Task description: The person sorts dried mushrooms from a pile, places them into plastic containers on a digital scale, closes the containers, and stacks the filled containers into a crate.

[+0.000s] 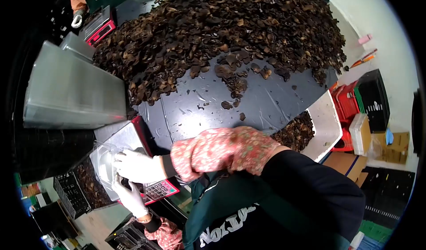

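A clear plastic box [104,169] is over the metal pan of a red-edged scale [120,135] at the lower left. Reaching across from the right, my right hand [141,166], in a white glove, has its fingers closed on the box's near side. My left hand [131,200], also gloved in white, grips the lower edge of the same box. Something dark shows between the left fingers, too small to name for certain. Below my right wrist is the scale's keypad [160,189]. Inside the box, the contents are hard to make out.
A large heap of dark brown dried mushroom pieces [230,28] covers much of the grey table [195,117]. Stacked clear bins [75,88] stand at left. A white foam box [326,126] holds more pieces at right. Across the table, a co-worker's gloved hand [77,20] is near another scale [101,28].
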Demonstrator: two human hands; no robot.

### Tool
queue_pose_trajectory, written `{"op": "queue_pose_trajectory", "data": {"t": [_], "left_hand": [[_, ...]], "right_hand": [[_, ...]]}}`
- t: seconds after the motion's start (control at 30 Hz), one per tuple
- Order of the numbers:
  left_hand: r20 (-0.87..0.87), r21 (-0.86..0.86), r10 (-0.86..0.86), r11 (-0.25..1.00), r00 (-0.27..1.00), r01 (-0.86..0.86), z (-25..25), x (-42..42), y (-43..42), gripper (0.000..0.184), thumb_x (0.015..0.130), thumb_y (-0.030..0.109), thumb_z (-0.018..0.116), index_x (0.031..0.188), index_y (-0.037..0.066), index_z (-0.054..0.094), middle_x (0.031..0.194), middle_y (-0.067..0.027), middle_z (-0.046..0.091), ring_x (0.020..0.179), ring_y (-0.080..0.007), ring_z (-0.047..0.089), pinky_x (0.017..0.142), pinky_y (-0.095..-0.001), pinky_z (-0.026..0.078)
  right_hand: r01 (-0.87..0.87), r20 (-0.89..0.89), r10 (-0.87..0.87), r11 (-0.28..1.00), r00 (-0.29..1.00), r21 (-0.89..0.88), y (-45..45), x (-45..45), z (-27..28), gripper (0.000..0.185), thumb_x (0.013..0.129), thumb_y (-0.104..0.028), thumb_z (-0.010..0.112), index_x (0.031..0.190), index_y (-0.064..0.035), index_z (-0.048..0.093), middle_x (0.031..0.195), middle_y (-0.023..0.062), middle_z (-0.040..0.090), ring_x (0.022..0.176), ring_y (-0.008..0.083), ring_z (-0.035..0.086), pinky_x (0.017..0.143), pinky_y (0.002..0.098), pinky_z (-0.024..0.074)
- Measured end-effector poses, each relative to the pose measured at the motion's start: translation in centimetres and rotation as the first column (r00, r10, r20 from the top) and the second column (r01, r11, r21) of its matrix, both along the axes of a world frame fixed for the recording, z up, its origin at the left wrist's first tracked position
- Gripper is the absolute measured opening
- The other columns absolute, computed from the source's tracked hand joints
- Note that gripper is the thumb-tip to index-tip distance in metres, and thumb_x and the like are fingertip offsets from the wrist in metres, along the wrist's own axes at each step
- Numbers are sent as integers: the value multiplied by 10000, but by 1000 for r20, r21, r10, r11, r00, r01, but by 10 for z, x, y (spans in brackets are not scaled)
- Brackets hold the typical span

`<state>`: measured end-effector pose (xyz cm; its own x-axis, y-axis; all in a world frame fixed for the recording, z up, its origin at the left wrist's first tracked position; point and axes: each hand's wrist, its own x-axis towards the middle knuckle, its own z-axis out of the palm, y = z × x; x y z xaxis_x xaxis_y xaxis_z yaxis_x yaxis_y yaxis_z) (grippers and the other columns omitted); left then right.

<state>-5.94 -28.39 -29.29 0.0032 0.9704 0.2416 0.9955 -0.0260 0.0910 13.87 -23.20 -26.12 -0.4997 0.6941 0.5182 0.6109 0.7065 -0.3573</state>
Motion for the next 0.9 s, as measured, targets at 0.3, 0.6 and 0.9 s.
{"op": "queue_pose_trajectory", "data": {"t": [0.3, 0.6, 0.9], "left_hand": [[338, 149, -213, 974, 917, 171, 70, 95, -6, 314, 929, 99, 633, 1226, 0, 611, 1238, -168, 605, 1164, -330, 575, 1017, -424, 438], [345, 35, -592, 784, 729, 620, -67, 317, 24, 423, 868, 259, 700, 1246, 84, 626, 1321, -185, 559, 1147, -378, 545, 967, -460, 443], [-39, -32, -570, 821, 821, 569, -89, 352, 24, 42, 877, 132, 589, 897, 96, 582, 920, -107, 570, 824, -300, 589, 674, -405, 485]], "right_hand": [[663, -69, -666, 746, 742, -72, -113, 265, -84, 465, 754, -233, 779, 1162, -48, 656, 1222, 197, 624, 1134, 347, 598, 875, 438, 526], [784, 270, -748, 619, 606, -44, -123, 305, -108, 673, 811, -442, 722, 1409, -203, 527, 1501, 166, 420, 1387, 433, 353, 1132, 565, 274], [775, 302, -723, 623, 622, -104, -50, 352, -108, 822, 796, -541, 718, 1481, -180, 440, 1557, 188, 335, 1438, 422, 275, 1141, 607, 228]]}}
